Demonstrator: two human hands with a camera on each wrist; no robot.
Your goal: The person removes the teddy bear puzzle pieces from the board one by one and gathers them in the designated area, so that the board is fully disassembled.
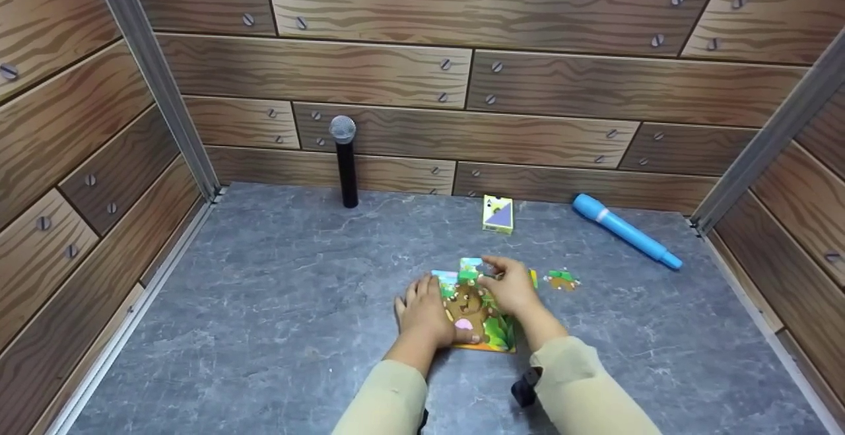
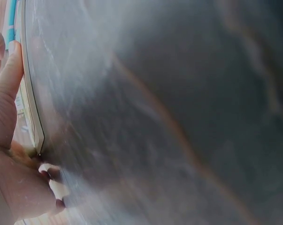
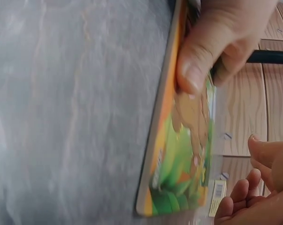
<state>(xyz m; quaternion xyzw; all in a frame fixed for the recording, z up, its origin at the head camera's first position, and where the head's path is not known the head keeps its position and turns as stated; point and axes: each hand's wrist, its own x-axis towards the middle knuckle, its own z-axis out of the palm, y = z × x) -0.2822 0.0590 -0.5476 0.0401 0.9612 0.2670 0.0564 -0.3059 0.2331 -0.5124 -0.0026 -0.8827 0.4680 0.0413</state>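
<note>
A puzzle board (image 1: 465, 319) with a brown bear picture lies in front of me. My left hand (image 1: 426, 316) rests at its left side, fingers extended along that edge. In the right wrist view the left thumb (image 3: 193, 75) presses on the picture of the board (image 3: 172, 164). At the top edge, my right hand (image 1: 515, 286) pinches a small green and light-blue puzzle piece (image 1: 470, 268) between thumb and forefinger. This piece is hidden in both wrist views. Another puzzle piece (image 1: 562, 280), brown and green, lies to the right of the right hand.
Behind the board stands a yellow card box (image 1: 498, 214). A black microphone (image 1: 347, 171) is upright at the back left. A blue pen-shaped object (image 1: 627, 230) lies at the back right. Wood-patterned walls (image 1: 370, 72) enclose the grey tabletop (image 1: 284, 270).
</note>
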